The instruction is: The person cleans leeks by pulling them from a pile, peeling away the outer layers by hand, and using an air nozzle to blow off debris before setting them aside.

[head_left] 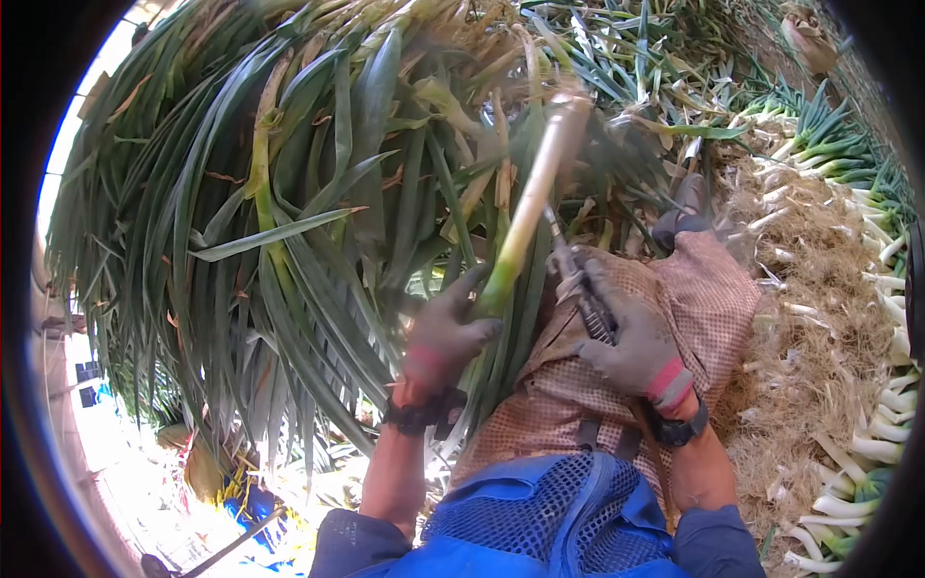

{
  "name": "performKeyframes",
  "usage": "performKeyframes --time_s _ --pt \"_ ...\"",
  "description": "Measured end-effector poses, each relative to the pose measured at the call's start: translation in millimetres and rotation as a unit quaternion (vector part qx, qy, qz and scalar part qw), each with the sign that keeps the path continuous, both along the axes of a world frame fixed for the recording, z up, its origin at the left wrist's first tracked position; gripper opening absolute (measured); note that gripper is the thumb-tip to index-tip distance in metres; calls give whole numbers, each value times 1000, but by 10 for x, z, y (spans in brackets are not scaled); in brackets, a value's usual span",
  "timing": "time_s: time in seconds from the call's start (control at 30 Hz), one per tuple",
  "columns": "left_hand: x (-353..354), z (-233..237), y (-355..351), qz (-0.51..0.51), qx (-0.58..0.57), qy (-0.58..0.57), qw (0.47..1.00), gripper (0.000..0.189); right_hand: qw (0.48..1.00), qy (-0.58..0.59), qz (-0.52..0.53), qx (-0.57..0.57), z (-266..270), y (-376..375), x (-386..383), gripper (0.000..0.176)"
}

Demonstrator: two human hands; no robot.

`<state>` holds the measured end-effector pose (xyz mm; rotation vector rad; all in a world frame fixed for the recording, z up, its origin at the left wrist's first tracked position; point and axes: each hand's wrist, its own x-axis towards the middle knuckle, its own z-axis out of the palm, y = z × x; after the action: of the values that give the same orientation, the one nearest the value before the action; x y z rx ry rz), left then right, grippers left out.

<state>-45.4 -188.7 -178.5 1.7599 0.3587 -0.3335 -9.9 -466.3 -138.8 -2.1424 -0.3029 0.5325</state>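
A long green onion (528,207) slants up from my left hand (445,332), whose gloved fingers are wrapped round its green part. Its white stem points away from me, and the upper end is blurred. My right hand (631,332), also gloved, is closed round a slim tool (590,306) with a dark ribbed handle and a thin metal tip. That tip lies close beside the white stem. Beneath my right hand is a brown checked cloth (540,409) spread over my lap and legs.
A big heap of long green onions (231,212) hangs with its leaves toward me on the left. Dry roots and peelings (780,385) cover the ground at right, bordered by a row of white-stemmed onions (891,424). A shoe (686,217) shows beyond the cloth.
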Motion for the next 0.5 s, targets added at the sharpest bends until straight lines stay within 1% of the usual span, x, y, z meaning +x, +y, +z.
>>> performKeyframes --time_s 0.03,0.1,0.13,0.2,0.23,0.27,0.37,0.4,0.5 --pt "36 3 -73 -3 -31 -34 999 72 1000 -4 -14 -5 19 -50 -27 92" --pt "234 -73 -176 -46 0 -30 998 70 999 -11 -46 -15 58 -138 -68 91" --pt "377 -90 -247 -70 16 -27 997 68 998 3 -65 2 49 -189 -73 93" --pt "685 -85 -419 -82 20 -9 996 65 994 32 -102 34 7 -295 -91 97" --pt "829 -78 -492 -87 22 0 996 64 996 26 -84 23 31 -349 -99 96" --pt "949 -239 -536 -81 11 -8 997 58 998 19 -67 12 59 -409 -102 94" --pt "1223 -458 -603 -65 33 60 996 52 998 1 -7 -54 49 -484 -194 94" --pt "1286 -588 -582 -47 19 84 995 49 997 -8 16 -81 35 -496 -203 94" --pt "1323 -856 -504 -24 27 56 998 41 991 83 15 -106 26 -501 -98 94"
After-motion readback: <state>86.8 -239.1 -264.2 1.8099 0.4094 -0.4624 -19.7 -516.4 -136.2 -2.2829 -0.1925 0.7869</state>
